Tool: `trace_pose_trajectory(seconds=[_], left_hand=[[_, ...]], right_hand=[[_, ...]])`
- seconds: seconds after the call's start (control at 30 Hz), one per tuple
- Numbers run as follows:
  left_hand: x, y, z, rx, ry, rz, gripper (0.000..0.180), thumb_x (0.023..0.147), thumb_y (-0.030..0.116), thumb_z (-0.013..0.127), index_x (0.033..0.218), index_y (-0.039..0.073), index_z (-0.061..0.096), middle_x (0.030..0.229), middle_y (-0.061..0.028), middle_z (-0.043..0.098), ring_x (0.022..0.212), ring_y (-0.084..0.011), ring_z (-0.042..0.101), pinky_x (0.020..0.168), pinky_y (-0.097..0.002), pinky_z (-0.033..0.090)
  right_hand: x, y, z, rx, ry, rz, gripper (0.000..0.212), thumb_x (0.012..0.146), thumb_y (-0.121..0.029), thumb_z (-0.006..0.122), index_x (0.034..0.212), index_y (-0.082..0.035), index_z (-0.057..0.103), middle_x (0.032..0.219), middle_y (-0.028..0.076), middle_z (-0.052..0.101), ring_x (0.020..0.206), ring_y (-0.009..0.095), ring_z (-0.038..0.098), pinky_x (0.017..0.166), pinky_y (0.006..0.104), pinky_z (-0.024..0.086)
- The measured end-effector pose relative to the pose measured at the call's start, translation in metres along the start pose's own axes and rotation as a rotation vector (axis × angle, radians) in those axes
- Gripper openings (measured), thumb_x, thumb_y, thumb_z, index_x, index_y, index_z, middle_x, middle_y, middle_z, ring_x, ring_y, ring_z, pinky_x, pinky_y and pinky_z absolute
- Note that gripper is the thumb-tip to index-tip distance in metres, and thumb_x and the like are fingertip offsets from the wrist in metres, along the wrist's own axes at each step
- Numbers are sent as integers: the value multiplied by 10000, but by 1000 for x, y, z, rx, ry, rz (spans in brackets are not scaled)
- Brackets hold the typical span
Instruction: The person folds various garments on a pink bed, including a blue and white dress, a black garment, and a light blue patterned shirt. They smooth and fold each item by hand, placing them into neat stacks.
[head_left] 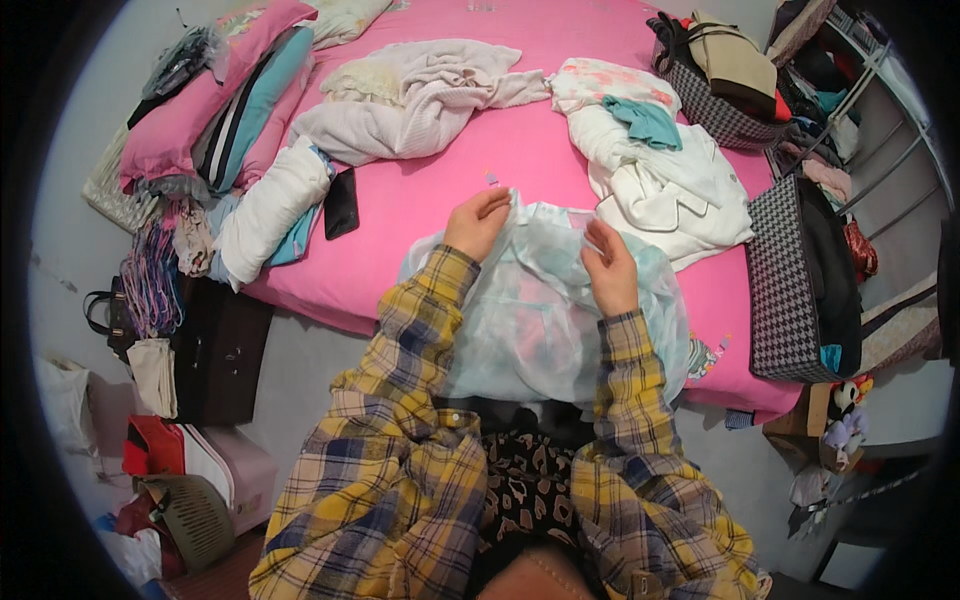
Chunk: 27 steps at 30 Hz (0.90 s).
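Observation:
A sheer pale blue-green blouse (540,325) is spread on the near edge of the pink bed, its front part hanging toward me. At its upper left edge my left hand (478,222) is closed, with the raised collar area at its fingertips. Over the upper right part of the blouse is my right hand (612,270), its fingers stretched and the thumb apart from them. Nothing shows between those fingers.
White clothes (670,205) with a teal piece lie beyond my right hand. A pale knit blanket (430,110) is crumpled farther back. A black phone (341,204) rests by a rolled white cloth (275,215). Houndstooth storage boxes (785,280) stand at the right.

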<state>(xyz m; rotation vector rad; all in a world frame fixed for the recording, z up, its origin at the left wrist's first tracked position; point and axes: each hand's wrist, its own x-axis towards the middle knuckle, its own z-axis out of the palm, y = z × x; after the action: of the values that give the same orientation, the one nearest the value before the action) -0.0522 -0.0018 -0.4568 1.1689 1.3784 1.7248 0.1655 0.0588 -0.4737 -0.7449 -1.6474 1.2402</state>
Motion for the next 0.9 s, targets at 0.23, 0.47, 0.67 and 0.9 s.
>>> trace_pose_trajectory(seconds=[0.23,0.47,0.67,0.9], left_hand=[[-64,-25,-11,240,245,-38,234,849,48,573,1070,-27,583,1005,-89,634,920,-146,608,823,-255,471],[-87,-41,6,588,253,180,250,749,104,682,973,19,609,833,-79,591,743,-181,578,684,-295,470],[-77,-54,14,917,309,302,244,720,123,694,926,41,592,765,-77,540,694,-240,535,631,-341,449],[-71,-78,6,854,356,188,178,726,137,682,861,48,609,771,-79,564,629,-234,549,581,-336,460]], right_hand=[[-35,9,2,-213,3,32,134,791,-50,592,905,-11,649,829,88,660,723,156,620,670,273,482],[-16,30,45,-695,-37,-363,96,765,-42,584,846,-44,635,831,128,620,862,322,549,750,422,442],[-22,38,55,-721,-26,-64,132,791,-143,584,864,-49,641,825,140,624,806,343,587,700,434,456],[-20,48,67,-736,20,-65,183,731,-157,650,867,-35,646,753,145,621,713,327,595,649,407,472]])
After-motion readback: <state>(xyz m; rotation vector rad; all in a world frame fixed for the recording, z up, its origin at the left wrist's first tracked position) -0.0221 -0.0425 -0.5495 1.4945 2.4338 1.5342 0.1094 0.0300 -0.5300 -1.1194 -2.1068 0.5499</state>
